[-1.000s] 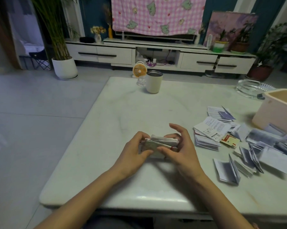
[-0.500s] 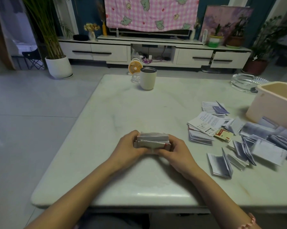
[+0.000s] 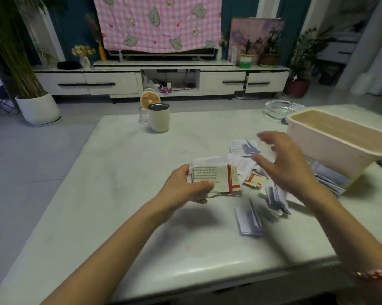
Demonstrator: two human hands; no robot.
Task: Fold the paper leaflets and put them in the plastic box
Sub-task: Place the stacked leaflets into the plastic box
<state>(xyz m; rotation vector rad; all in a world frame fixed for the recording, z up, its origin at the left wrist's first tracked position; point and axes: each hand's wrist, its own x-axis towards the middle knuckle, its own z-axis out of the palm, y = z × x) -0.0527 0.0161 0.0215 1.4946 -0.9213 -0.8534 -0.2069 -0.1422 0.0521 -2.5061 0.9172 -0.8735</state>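
Observation:
My left hand (image 3: 185, 186) grips a stack of folded leaflets (image 3: 216, 178), white with small print and a red stripe, just above the marble table (image 3: 124, 194). My right hand (image 3: 282, 161) hovers blurred to the right of the stack, fingers spread and holding nothing, over a loose pile of leaflets (image 3: 271, 194). One folded leaflet (image 3: 249, 221) lies alone nearer to me. The cream plastic box (image 3: 331, 148) stands open at the right of the table; I see nothing inside it from here.
A cream mug (image 3: 159, 117) stands at the table's far edge, with a small fan (image 3: 150, 99) behind it. A glass ashtray (image 3: 278, 111) sits behind the box. Beyond are a white TV cabinet (image 3: 163, 82) and potted plants.
My right hand let go of the stack and swung right, over the loose pile. My left hand carried the stack to the right. The view turned toward the box.

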